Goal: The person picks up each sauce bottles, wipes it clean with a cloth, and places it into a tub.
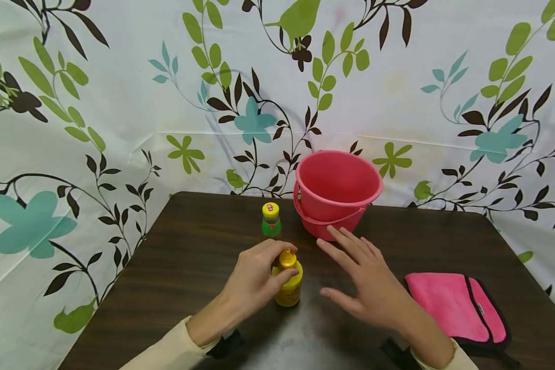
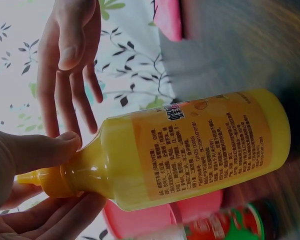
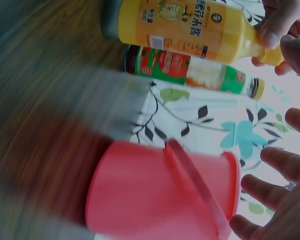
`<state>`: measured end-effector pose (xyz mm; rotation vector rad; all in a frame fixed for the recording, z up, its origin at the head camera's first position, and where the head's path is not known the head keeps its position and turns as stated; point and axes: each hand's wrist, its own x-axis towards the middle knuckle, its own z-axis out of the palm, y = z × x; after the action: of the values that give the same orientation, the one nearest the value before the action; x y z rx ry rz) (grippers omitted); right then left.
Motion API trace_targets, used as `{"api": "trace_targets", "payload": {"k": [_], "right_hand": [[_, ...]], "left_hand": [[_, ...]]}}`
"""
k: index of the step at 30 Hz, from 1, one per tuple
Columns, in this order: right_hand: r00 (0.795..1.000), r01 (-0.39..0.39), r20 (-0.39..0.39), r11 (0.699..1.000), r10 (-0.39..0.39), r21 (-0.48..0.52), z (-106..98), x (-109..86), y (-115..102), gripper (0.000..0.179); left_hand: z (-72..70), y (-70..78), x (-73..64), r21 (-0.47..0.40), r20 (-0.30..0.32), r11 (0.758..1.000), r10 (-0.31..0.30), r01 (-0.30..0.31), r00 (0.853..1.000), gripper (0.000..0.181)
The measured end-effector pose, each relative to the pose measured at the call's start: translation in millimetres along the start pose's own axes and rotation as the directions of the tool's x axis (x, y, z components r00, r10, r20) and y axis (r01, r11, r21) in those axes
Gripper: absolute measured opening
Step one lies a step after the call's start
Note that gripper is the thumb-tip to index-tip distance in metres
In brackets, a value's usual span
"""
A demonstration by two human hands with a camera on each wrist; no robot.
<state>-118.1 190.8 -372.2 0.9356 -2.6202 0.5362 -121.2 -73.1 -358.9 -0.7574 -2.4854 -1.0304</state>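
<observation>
A yellow squeeze bottle [image 1: 289, 294] with an orange label [image 2: 200, 150] and a pointed nozzle cap [image 1: 288, 258] stands at the middle of the table. My left hand [image 1: 259, 270] pinches it around the cap and neck, thumb on one side and fingers on the other. To the right of the bottle, my right hand [image 1: 367, 282] is spread with its fingers extended, holding nothing. Behind the squeeze bottle stands a glass bottle [image 3: 190, 70] with a yellow lid and a green and red label; the left hand partly hides it in the head view.
A pink bucket [image 1: 335, 205] with its handle hanging down stands at the back of the dark wooden table [image 1: 203, 246]. On the right lies a pink pouch [image 1: 448, 306] with black trim. A leaf-patterned cloth [image 1: 134, 103] hangs behind the table.
</observation>
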Motion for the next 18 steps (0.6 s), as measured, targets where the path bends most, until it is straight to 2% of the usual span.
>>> {"api": "trace_targets", "payload": {"k": [5,10,18], "right_hand": [[0.999,-0.036,-0.033,0.999,0.035,-0.032,-11.1,-14.0,7.2,0.096],[0.997,-0.072,-0.032,0.996,0.071,-0.051,-20.6,-26.8,11.8,0.096],[0.995,-0.097,-0.037,0.993,0.095,-0.071,-25.3,-43.2,16.3,0.093]], "left_hand": [[12.4,7.9,5.9,-0.036,0.044,0.998,0.054,-0.052,0.998,0.038],[24.8,14.0,11.5,-0.064,0.071,0.992,0.110,-0.105,0.991,0.037],[40.7,22.4,15.7,-0.092,0.164,0.990,0.119,-0.105,0.979,0.035]]}}
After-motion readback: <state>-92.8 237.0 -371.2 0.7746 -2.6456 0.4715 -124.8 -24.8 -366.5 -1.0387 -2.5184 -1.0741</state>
